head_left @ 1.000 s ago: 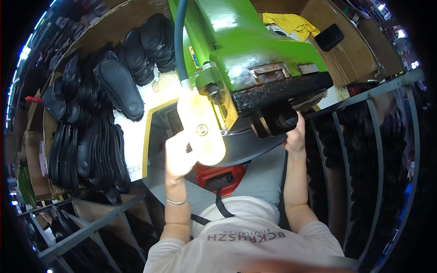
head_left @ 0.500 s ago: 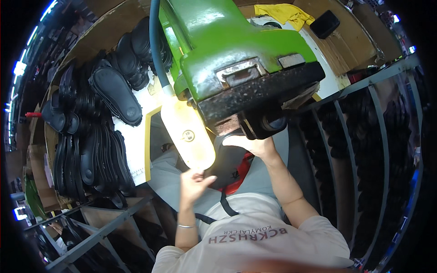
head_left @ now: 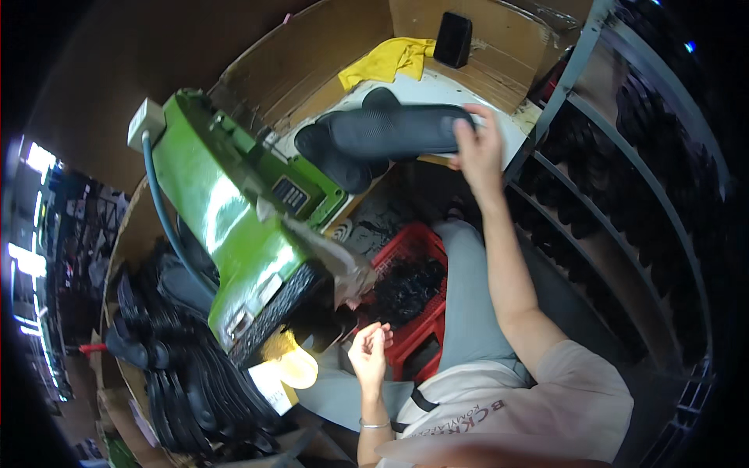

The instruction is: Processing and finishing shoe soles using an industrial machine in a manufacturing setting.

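Note:
My right hand (head_left: 480, 152) grips one end of a black shoe sole (head_left: 398, 131) at the far side, thumb on top and fingers around its edge. That sole lies over other black soles (head_left: 339, 162) beside the green machine (head_left: 226, 195). My left hand (head_left: 370, 355) hangs near the machine's head, fingers curled in against the thumb, with nothing visible in them. Below the head glows a yellowish lamp (head_left: 298, 370).
A red plastic basket (head_left: 437, 308) with black scraps stands below the machine. Many black soles (head_left: 183, 394) are stacked at the left. A yellow cloth (head_left: 386, 62) and a dark rectangular object (head_left: 453, 39) lie by the cardboard wall. A metal rack (head_left: 593, 113) stands at right.
The view has turned to the right. My right hand has gone from under the machine's head to the far soles and holds a sole there. My left hand's fingers have drawn together.

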### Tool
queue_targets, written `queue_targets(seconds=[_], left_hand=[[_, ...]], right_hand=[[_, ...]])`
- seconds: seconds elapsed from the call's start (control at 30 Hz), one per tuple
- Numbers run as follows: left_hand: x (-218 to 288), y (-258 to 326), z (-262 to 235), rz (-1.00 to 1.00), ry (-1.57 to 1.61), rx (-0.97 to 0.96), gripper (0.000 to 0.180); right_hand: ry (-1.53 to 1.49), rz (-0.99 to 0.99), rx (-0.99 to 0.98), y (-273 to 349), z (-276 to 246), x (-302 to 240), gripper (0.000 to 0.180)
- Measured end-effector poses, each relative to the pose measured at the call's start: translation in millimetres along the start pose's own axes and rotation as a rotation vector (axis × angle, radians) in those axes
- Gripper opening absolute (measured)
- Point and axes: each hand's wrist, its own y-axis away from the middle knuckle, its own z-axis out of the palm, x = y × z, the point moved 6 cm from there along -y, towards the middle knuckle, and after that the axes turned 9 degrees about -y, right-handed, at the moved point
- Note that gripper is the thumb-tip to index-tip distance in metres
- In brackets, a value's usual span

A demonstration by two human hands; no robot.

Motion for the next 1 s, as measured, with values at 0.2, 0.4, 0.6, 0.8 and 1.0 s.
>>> queue_targets(seconds=[0.2, 0.4, 0.6, 0.8, 1.0], left_hand=[[-14.6, -10.3, 3.3, -0.041, -0.070, -0.049, 0.019], [-12.6, -32.5, -66.3, 0.184, -0.228, 0.331, 0.022], [22.6, -64.2, -155.4, 0.795, -0.689, 0.907, 0.023], [36.2, -138.7, -240.1, 0.709, 0.111, 0.590, 0.028], [-30.0, -122.9, -290.9, 0.518, 0.869, 0.158, 0.034]], right_hand=[[0.570, 0.018, -0.076, -30.4, 40.1, 156.8, 0.048], [0.668, -0.099, -0.256, 30.9, 78.8, 82.8, 0.048], [0.449, -0.288, -0.316, 43.4, 122.5, 127.6, 0.044], [-0.209, 0.324, -0.171, 29.9, 105.4, 127.9, 0.033], [0.014, 0.505, -0.216, 21.2, 92.6, 130.0, 0.045]])
